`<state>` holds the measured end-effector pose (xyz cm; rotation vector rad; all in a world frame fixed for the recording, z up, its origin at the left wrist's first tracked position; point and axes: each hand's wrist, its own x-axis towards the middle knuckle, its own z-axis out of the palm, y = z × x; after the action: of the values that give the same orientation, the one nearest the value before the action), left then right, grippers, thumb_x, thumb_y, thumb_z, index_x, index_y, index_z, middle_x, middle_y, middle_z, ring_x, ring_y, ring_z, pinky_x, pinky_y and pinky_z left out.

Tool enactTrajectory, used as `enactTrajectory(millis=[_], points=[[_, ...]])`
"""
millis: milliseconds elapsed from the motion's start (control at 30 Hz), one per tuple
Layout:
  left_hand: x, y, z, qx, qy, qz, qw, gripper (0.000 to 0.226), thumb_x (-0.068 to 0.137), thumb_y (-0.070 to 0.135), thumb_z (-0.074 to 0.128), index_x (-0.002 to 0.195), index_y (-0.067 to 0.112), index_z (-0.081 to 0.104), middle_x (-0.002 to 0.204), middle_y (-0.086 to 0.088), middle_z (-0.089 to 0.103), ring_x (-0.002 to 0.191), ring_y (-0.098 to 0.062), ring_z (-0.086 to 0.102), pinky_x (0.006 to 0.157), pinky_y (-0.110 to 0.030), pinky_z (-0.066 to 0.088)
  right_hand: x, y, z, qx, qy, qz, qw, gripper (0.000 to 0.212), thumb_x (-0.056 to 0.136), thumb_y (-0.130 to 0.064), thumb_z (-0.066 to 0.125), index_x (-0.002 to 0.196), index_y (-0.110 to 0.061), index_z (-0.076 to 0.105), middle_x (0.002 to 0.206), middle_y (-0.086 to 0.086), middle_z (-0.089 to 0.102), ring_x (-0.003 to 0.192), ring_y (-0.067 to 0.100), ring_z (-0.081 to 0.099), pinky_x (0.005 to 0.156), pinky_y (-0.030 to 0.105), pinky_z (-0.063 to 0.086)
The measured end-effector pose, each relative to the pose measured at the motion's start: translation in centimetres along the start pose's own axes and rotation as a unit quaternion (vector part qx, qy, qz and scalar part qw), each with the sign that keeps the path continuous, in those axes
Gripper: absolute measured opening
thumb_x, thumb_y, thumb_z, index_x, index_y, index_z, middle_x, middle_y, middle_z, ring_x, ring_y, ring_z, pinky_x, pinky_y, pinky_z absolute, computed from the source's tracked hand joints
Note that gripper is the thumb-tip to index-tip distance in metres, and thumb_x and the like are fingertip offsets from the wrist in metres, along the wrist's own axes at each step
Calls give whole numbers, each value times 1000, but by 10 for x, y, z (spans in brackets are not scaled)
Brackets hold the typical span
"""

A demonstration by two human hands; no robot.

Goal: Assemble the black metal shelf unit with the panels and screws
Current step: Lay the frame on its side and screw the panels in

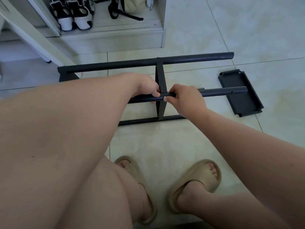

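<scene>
A black metal shelf frame [145, 62] lies on the tiled floor, made of long round tubes joined by an upright flat panel [160, 80]. My left hand [148, 86] grips the near raised tube [221, 92] just left of that panel. My right hand [184, 100] curls round the same tube just right of the joint, its thumb and fingertips pinching at a small pale screw head [164, 97]. A loose black shelf panel [240, 93] lies flat on the floor to the right, under the tube's free end.
A white cabinet [115, 38] stands behind the frame, with black-and-white shoes [74, 15] and a black strap on its low shelf. A white slanted leg [33, 35] is at the left. My feet in beige slippers [194, 184] stand on the tiles below.
</scene>
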<state>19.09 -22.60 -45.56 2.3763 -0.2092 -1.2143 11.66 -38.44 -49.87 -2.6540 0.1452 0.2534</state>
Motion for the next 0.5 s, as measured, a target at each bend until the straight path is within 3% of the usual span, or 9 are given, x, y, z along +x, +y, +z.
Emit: enactTrajectory(millis=[233,300,367,400,467,500], points=[[-5,-2,9,27,95,8,995,19,96,20,59,108,9,69,111,-8,63,97,-24,53,95,-35,46,-2,-8,-5,-12,-25,18,999,38,94,-51,63,119,-23,64,97,0,68,95,26,61,68,34,47],[-14,1,15,21,125,2,992,9,95,22,60,90,16,64,105,-5,56,93,-23,48,87,-31,41,-13,-6,-15,15,-65,10,998,52,94,-52,63,139,-27,53,106,-3,67,102,23,60,80,38,52],[-27,8,22,8,176,-1,984,15,96,22,59,83,28,53,107,-5,54,96,-24,49,84,-29,38,-31,3,-31,32,-90,-11,995,68,95,-50,63,154,-30,34,121,-6,63,110,20,58,92,42,51],[-34,14,25,9,197,4,980,7,97,21,57,95,28,58,114,-7,56,103,-26,53,86,-28,38,-42,11,-41,26,-91,-22,995,71,96,-48,63,156,-31,29,129,-6,60,114,20,57,95,42,50],[-44,29,33,7,222,21,975,33,97,21,54,130,21,57,132,-6,57,119,-27,54,92,-29,40,-64,31,-64,-8,-84,-41,996,70,98,-46,60,157,-32,26,142,-2,53,127,22,52,100,42,47],[-50,40,37,-3,226,37,973,37,97,21,53,134,19,55,133,-5,58,120,-27,56,94,-29,41,-75,43,-77,-36,-80,-46,995,70,99,-46,59,158,-33,24,148,-1,49,132,24,48,102,42,45]])
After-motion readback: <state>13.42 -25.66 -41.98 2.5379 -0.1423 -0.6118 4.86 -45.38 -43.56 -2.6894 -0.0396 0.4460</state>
